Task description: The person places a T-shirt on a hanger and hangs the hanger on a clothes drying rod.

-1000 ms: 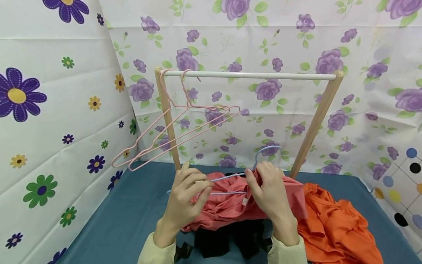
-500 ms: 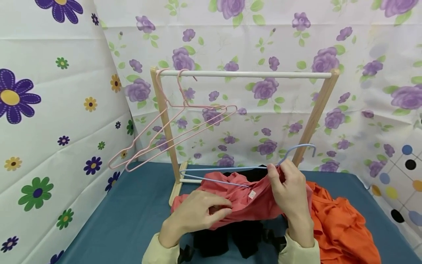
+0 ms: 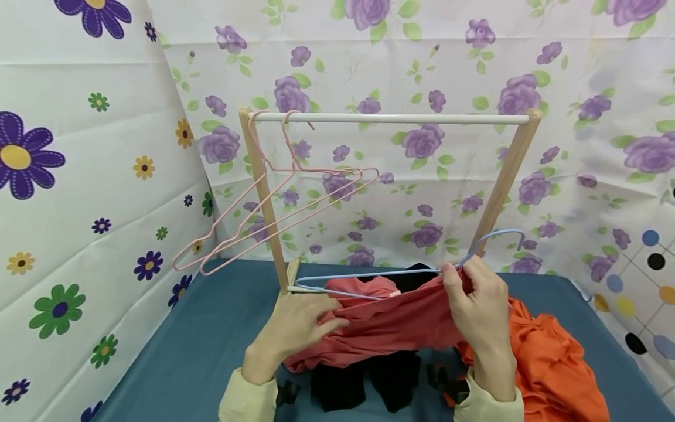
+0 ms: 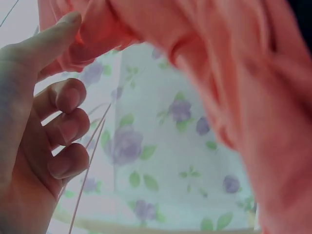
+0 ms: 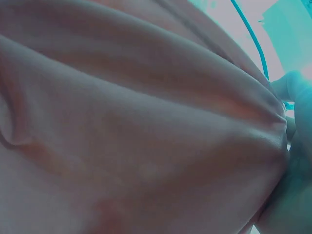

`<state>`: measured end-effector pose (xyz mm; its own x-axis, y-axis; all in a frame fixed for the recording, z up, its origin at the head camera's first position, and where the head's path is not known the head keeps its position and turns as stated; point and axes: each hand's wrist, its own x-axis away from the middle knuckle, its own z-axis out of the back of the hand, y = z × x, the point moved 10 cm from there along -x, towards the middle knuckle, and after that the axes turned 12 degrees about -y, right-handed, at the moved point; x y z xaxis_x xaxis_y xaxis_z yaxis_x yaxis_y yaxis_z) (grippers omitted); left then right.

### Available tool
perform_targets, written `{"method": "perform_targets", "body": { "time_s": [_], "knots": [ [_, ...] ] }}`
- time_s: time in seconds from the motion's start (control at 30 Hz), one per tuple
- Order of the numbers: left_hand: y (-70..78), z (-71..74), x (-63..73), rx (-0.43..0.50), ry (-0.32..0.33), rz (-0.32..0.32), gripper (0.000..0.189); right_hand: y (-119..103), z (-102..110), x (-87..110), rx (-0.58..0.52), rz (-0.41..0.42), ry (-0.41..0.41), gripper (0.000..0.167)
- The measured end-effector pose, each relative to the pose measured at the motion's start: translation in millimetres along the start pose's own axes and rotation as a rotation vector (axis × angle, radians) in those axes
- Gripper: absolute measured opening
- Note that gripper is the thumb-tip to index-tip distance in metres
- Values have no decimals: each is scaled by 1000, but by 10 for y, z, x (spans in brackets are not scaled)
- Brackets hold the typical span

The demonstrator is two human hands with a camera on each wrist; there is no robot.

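A salmon-pink shirt [image 3: 385, 328] is stretched between both hands, its upper edge drawn into a nearly straight line. My right hand [image 3: 482, 310] grips the shirt's edge together with the neck of a light blue clothes hanger [image 3: 369, 275], whose hook points up and right. The hanger's left end lies over the shirt, and part of its lower bar is behind the cloth. My left hand [image 3: 292, 328] pinches the shirt at its left side; in the left wrist view the thumb presses the cloth [image 4: 204, 58] while other fingers curl below. Cloth [image 5: 136, 136] fills most of the right wrist view.
Behind the hands stands a clothes rack with wooden posts and a white rail [image 3: 390, 119]. Two pink hangers [image 3: 287, 170] hang at its left end. An orange garment [image 3: 554, 363] lies at right on the blue cloth [image 3: 184, 351]. Black cloth [image 3: 340, 384] shows beneath the shirt.
My right hand has moved right with the hanger and shirt edge. The left hand let go of the hanger, dropped to the shirt and lifted its edge, pulling it taut.
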<state>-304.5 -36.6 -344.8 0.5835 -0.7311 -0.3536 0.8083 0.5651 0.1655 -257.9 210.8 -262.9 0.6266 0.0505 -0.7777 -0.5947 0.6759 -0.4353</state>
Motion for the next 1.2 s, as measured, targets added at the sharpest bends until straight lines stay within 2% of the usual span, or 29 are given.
{"method": "perform_targets", "body": {
  "time_s": [0.1,0.27,0.4,0.5,0.6,0.87,1.07,1.2],
  "knots": [
    [-104,147,71,16,67,23,12,11,18,4,1,1,6,28],
    [-211,327,175,16,122,60,13,34,33,6,9,1,6,33],
    [-230,462,261,32,176,47,10,65,54,19,23,3,22,37],
    [-235,549,312,53,204,36,22,67,43,15,28,4,14,33],
    [-235,626,354,67,228,27,22,51,27,4,30,6,3,24],
    [-226,743,439,114,272,6,16,17,8,-2,29,22,-8,14],
    [-181,823,475,121,288,12,23,-18,-47,-25,32,28,-36,16],
    [-122,819,455,109,285,-6,25,-41,-79,-21,36,30,-58,21]
  ]
}}
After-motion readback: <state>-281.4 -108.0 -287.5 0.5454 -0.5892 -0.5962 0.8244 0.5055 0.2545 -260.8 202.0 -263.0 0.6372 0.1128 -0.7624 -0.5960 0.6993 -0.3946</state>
